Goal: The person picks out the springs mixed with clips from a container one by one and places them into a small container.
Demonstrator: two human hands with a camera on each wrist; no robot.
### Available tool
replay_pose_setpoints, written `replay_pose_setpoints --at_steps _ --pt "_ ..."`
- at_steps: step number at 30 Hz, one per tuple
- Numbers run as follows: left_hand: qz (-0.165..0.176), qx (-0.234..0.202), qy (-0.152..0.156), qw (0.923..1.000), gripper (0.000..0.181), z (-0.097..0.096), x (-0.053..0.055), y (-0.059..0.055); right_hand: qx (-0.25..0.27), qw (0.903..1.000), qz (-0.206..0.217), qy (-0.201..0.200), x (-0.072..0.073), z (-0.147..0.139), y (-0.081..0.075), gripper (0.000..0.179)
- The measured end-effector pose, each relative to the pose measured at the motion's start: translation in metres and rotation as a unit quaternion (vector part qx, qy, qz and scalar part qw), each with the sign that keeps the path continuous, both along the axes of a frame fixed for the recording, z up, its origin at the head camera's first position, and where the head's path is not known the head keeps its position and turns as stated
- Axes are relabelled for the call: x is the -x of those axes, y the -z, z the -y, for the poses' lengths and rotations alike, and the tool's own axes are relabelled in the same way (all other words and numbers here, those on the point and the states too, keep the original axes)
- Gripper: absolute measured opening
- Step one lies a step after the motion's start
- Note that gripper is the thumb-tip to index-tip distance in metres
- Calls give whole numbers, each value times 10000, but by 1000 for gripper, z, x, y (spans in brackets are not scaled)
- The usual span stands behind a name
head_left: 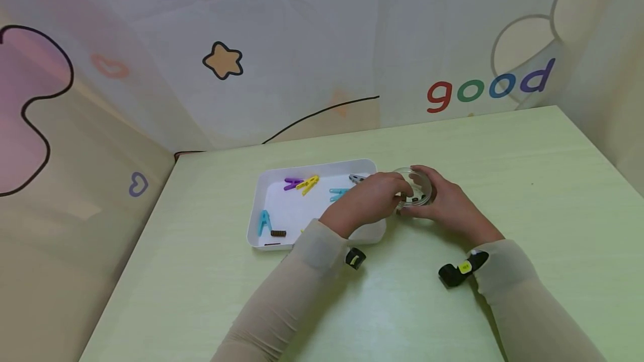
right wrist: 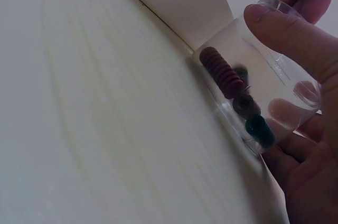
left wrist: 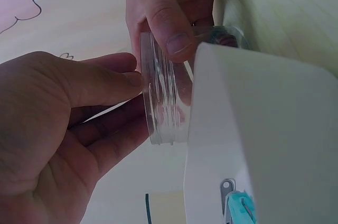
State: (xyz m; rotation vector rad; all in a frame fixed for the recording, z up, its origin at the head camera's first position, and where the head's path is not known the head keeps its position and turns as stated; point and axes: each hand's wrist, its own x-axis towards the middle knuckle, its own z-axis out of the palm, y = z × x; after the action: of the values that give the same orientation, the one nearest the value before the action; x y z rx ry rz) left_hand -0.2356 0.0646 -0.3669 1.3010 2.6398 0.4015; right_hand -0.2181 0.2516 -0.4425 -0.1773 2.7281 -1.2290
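My right hand (head_left: 448,203) grips a clear plastic jar (right wrist: 264,60) around its side, beside the white tray's right end. Inside lie several coil springs, including a dark red spring (right wrist: 222,73) and a teal spring (right wrist: 260,131). My left hand (head_left: 372,197) reaches over the tray to the jar's mouth, thumb and fingers bunched at the rim. Whether something is between those left fingertips is hidden. In the left wrist view, the left thumb (left wrist: 105,84) is close to the jar's rim.
The white tray (head_left: 297,211) holds a purple clothespin (head_left: 292,184), a yellow clothespin (head_left: 308,184), blue clothespins (head_left: 264,222), a grey clip (head_left: 356,179) and a brown spring (head_left: 278,233). It stands on a pale green table (head_left: 191,272), with a printed curtain (head_left: 312,60) behind.
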Motion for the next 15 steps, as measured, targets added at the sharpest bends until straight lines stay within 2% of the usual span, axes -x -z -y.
replay_pose_setpoints --at_steps 7,15 --pt "161 7 -120 9998 31 2 -1 0 84 10000 -42 -4 0 2 0 99" --pt "-3 51 -93 9999 31 4 -2 -2 69 9999 -109 29 0 1 2 97"
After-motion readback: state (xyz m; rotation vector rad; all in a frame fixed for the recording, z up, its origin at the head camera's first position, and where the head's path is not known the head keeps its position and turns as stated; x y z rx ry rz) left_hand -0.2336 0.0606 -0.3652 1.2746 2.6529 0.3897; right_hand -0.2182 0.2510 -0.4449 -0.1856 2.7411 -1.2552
